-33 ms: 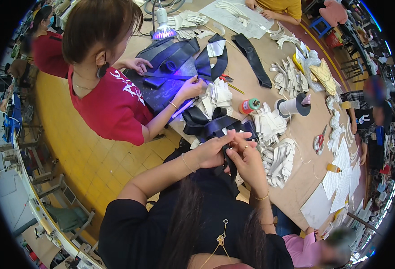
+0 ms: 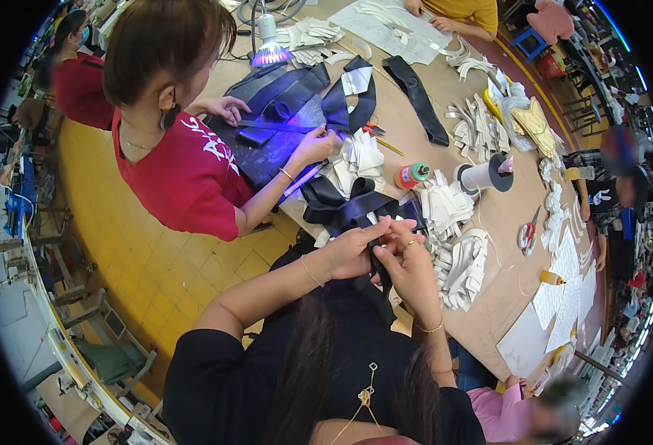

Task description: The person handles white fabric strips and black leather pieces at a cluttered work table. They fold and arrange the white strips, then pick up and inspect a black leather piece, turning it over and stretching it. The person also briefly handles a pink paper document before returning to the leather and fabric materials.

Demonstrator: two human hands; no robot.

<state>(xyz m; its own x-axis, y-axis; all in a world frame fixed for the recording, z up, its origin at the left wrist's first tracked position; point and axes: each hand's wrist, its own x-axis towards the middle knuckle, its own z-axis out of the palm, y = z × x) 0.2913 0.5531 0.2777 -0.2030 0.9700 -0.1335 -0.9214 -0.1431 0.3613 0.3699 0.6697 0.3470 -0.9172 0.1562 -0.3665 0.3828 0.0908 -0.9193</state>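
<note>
Close together at the table's near edge, my left hand and my right hand both pinch a narrow black strip. The strip hangs down between them toward my lap. Its upper part is hidden behind my fingers. Just beyond my fingertips lies a loose heap of black strips with a leather-like sheen. White cut pieces are piled on the right of my right hand, and more white pieces lie behind the black heap.
A co-worker in red handles black strips at my left, beneath a lamp. Right of centre stand a bottle and a thread spool. Scissors, a glue bottle and white sheets lie farther right.
</note>
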